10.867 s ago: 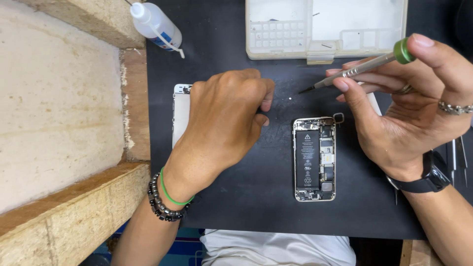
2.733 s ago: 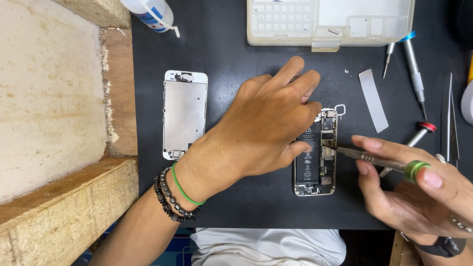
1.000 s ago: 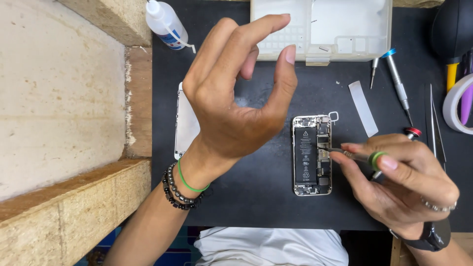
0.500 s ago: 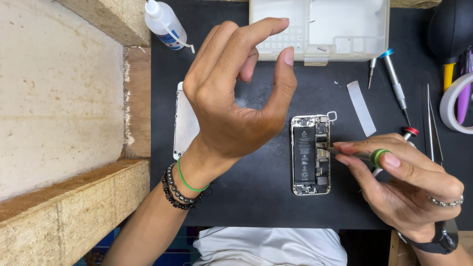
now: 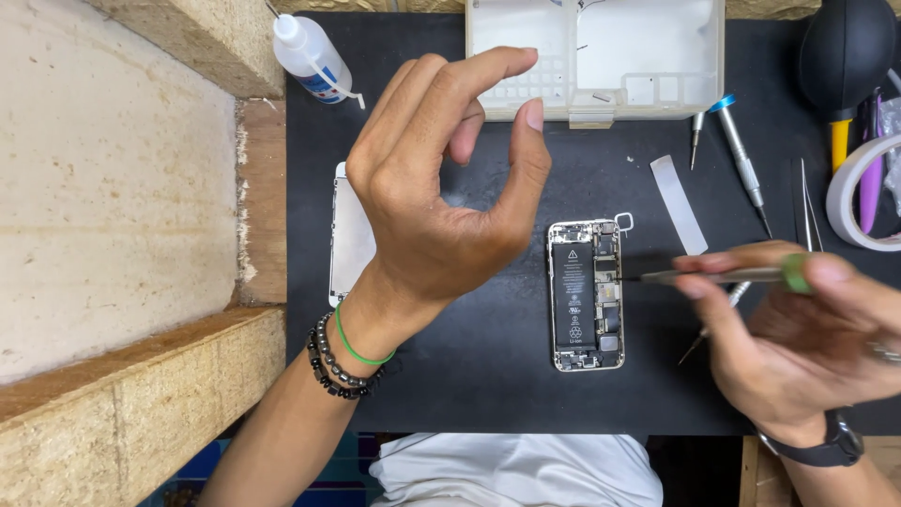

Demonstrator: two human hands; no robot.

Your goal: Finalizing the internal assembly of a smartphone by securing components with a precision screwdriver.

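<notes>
An opened phone body [image 5: 586,294], battery and boards exposed, lies on a black mat [image 5: 488,376]. My right hand [image 5: 807,338] grips a slim screwdriver [image 5: 723,276] with a green cap, its tip touching the phone's right side. My left hand [image 5: 450,197] is raised above the mat, fingers curled and apart; whether it pinches a tiny part I cannot tell. The detached phone screen [image 5: 351,235] lies partly hidden behind that hand.
A white compartment box [image 5: 601,56] stands at the back, a squeeze bottle [image 5: 310,54] at back left. Spare screwdrivers [image 5: 741,160], tweezers [image 5: 809,202], a white strip [image 5: 679,203], a tape roll [image 5: 859,192] and a black blower [image 5: 845,56] lie to the right. Wooden ledges [image 5: 141,394] border the left.
My left hand lifted off the phone and now hovers raised above the mat. My right hand shifted slightly right, keeping the screwdriver tip at the phone.
</notes>
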